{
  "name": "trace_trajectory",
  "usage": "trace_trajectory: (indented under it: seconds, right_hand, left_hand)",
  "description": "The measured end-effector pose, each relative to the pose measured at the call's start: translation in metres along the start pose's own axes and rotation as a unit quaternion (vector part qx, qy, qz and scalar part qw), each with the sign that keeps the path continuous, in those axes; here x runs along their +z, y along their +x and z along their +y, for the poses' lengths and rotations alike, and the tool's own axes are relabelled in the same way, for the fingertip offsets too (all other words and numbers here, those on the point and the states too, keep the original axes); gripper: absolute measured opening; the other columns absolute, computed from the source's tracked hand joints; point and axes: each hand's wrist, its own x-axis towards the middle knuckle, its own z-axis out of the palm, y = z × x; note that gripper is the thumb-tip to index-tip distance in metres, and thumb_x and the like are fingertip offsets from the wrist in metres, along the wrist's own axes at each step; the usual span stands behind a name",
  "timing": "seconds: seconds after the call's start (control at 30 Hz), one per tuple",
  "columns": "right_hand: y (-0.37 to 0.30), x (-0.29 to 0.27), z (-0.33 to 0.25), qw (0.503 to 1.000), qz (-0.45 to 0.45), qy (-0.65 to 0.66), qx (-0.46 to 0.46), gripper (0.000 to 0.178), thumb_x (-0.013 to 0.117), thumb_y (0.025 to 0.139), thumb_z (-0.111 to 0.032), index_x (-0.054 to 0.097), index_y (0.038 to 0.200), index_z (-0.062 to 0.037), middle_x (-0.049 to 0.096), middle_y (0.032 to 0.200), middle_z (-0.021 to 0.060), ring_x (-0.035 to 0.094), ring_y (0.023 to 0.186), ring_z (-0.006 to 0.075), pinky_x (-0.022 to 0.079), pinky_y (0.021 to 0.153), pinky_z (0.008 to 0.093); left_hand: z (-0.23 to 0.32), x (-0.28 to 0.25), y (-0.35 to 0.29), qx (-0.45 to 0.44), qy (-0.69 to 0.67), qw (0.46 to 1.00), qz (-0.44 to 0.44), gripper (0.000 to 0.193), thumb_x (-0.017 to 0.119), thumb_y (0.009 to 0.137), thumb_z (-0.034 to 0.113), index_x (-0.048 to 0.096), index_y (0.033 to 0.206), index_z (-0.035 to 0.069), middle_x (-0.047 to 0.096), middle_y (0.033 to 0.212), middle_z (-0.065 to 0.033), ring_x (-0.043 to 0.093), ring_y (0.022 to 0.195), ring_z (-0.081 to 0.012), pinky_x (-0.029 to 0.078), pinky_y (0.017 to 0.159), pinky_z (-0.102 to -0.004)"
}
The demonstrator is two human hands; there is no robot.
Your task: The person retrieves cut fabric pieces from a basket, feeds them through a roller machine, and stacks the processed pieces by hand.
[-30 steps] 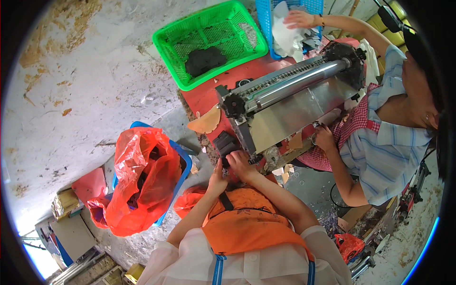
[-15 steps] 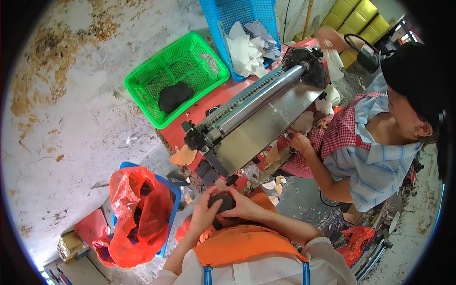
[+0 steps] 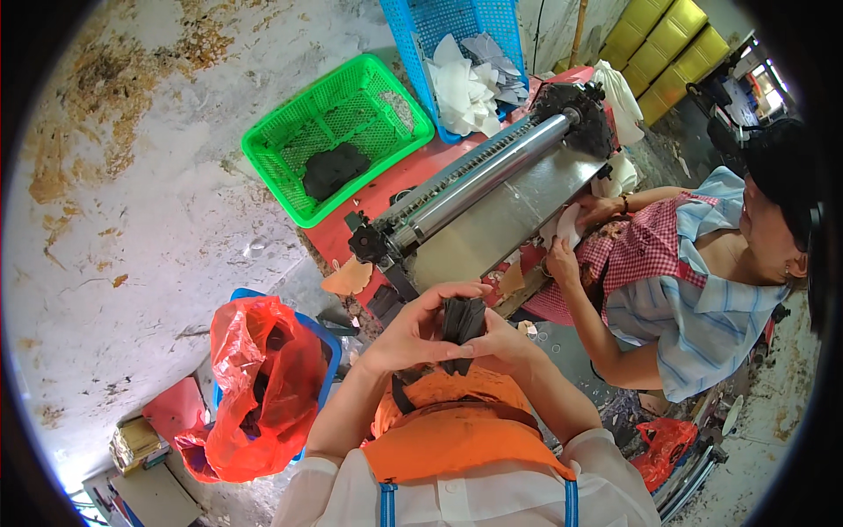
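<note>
Your left hand [image 3: 408, 338] and right hand [image 3: 500, 342] both pinch the small black leather piece [image 3: 461, 323], held near your chest, just short of the roller machine [image 3: 492, 189]. Keep its edges flat and your fingertips clear of the roller.

Red worktop [image 3: 351, 235], centre: roller machine [image 3: 492, 189] on it, tan scrap [image 3: 349, 277] at near-left edge. Stained concrete floor [image 3: 132, 202]: green basket [image 3: 338, 133] far left, blue basket [image 3: 461, 53] far, red bag [image 3: 255, 386] near left.
</note>
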Motion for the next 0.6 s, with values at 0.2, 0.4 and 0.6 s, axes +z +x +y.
trace_trajectory:
  seconds: [0.2,0.4,0.6]
  right_hand:
    - [0.007,0.000,-0.010,0.962,0.094,-0.239,-0.093,0.051,0.078,0.070,-0.008,0.054,0.115,-0.0030,0.061,0.106,0.0031,0.059,0.097,0.0126,0.049,0.085,0.0284]
    - [0.007,0.000,-0.023,0.874,0.185,-0.410,-0.180,0.040,0.073,0.073,-0.002,0.057,0.109,-0.0024,0.065,0.095,0.0046,0.062,0.086,0.0110,0.050,0.078,0.0266]
    - [0.018,-0.002,-0.023,0.798,0.208,-0.520,-0.222,0.038,0.074,0.068,0.000,0.060,0.103,-0.0019,0.064,0.088,0.0087,0.064,0.081,0.0178,0.049,0.076,0.0297]
  left_hand:
    - [0.001,-0.006,0.005,0.066,0.274,0.959,0.005,0.055,0.062,0.082,-0.002,0.048,0.134,0.005,0.043,0.143,-0.0155,0.035,0.136,-0.0250,0.031,0.109,-0.0377]
    - [0.000,0.034,0.002,-0.020,0.228,0.923,0.309,0.060,0.062,0.079,-0.007,0.047,0.136,0.004,0.056,0.131,-0.0138,0.061,0.109,-0.0179,0.048,0.091,-0.0270]
    - [-0.005,0.010,-0.002,0.082,0.705,0.671,0.216,0.042,0.069,0.078,0.008,0.059,0.118,0.007,0.061,0.066,-0.0093,0.059,0.055,-0.0229,0.047,0.053,-0.0334]
